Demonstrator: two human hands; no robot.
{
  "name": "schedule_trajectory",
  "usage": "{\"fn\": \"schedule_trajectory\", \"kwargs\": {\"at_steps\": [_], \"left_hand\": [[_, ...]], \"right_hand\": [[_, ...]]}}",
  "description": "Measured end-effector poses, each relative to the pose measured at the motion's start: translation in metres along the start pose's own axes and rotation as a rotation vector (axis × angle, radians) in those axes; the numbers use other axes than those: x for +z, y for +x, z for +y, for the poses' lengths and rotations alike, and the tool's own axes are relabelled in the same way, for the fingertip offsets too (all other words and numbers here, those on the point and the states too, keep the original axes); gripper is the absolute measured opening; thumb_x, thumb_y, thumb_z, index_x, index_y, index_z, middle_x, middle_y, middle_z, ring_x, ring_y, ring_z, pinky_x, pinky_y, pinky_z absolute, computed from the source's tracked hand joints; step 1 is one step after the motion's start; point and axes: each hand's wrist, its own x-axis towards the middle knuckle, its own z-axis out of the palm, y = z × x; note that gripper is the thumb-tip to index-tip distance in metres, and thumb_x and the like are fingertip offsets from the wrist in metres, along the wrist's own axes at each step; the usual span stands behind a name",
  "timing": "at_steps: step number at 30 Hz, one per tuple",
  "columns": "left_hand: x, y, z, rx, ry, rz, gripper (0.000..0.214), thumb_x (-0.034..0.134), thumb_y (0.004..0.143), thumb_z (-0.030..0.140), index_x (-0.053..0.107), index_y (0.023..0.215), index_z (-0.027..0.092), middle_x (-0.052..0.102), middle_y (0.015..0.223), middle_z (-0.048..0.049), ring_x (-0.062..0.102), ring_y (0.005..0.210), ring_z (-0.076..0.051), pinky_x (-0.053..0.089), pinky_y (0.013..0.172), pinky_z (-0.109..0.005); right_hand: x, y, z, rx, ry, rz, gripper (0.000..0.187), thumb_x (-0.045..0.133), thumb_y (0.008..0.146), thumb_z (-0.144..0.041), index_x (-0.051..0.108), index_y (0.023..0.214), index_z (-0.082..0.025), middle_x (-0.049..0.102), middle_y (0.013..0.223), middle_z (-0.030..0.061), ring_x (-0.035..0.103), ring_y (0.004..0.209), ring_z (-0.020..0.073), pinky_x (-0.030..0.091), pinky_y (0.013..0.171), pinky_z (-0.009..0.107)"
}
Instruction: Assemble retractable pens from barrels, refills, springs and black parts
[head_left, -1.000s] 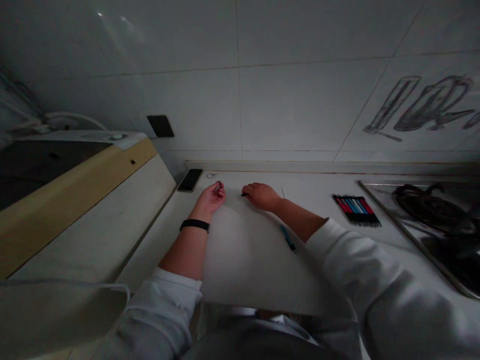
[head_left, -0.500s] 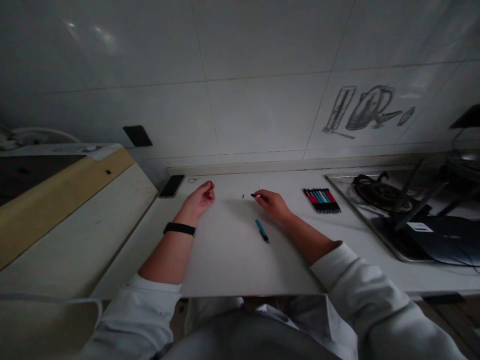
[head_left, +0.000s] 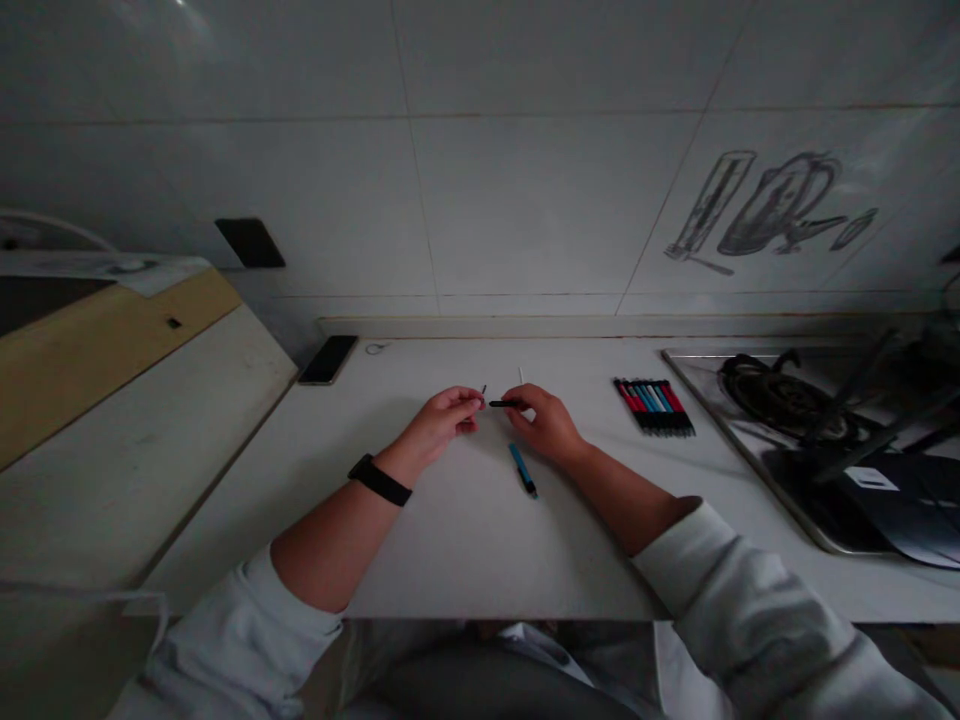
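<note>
One black piece (head_left: 498, 404) is pinched between the thumb and fingers of the right hand (head_left: 553, 425); it points left, roughly level, toward the other hand. A narrow gap parts it from the left hand (head_left: 442, 418), whose thumb and forefinger are drawn together while the remaining fingers curl beneath. Whether that pinch has something small in it, I cannot tell. Just to the far side of the left fingertips shows a tiny dark bit (head_left: 484, 388); contact with them is unclear.

On the far side of the right hand, a thin white stick (head_left: 521, 374) lies on the pale counter (head_left: 450, 550), its near end close to the fingers. On the near side lies a blue pen (head_left: 523, 470), slanted, its blue end far and left, its dark end near and right. A black band (head_left: 380, 480) circles the left wrist.

Well to the right, red, blue and white pens (head_left: 654, 403) lie side by side in a row, black at their near ends. Farther right is the stove (head_left: 694, 368) with its dark burner (head_left: 757, 385), and nearer, a black device (head_left: 911, 500) bearing a white label. At far left lies a phone (head_left: 328, 360), a small ring (head_left: 375, 349) just right of it.
</note>
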Motion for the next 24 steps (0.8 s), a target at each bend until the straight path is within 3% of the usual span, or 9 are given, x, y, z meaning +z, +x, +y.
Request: {"fn": "schedule_trajectory", "kwargs": {"at_steps": [7,24], "left_hand": [[0.002,-0.004,0.000,0.011,-0.007,-0.025,0.032,0.090,0.075,0.033,0.075,0.099,0.018,0.065,0.086,-0.0024,0.059,0.069,-0.011,0.052,0.066,-0.026],[-0.001,0.000,-0.006,0.063,0.139,-0.005,0.025,0.087,0.078,0.028,0.076,0.098,0.017,0.069,0.090,-0.0061,0.062,0.070,-0.012,0.051,0.063,-0.026]], "right_hand": [[0.001,-0.001,-0.007,-0.031,-0.019,-0.040,0.018,0.058,0.098,-0.027,0.070,0.111,-0.022,0.072,0.100,0.0073,0.067,0.092,0.0195,0.053,0.085,0.033],[-0.002,0.000,-0.011,-0.035,-0.037,-0.032,0.017,0.058,0.096,-0.021,0.071,0.107,-0.020,0.070,0.098,0.0069,0.065,0.084,0.0168,0.052,0.080,0.030]]}}
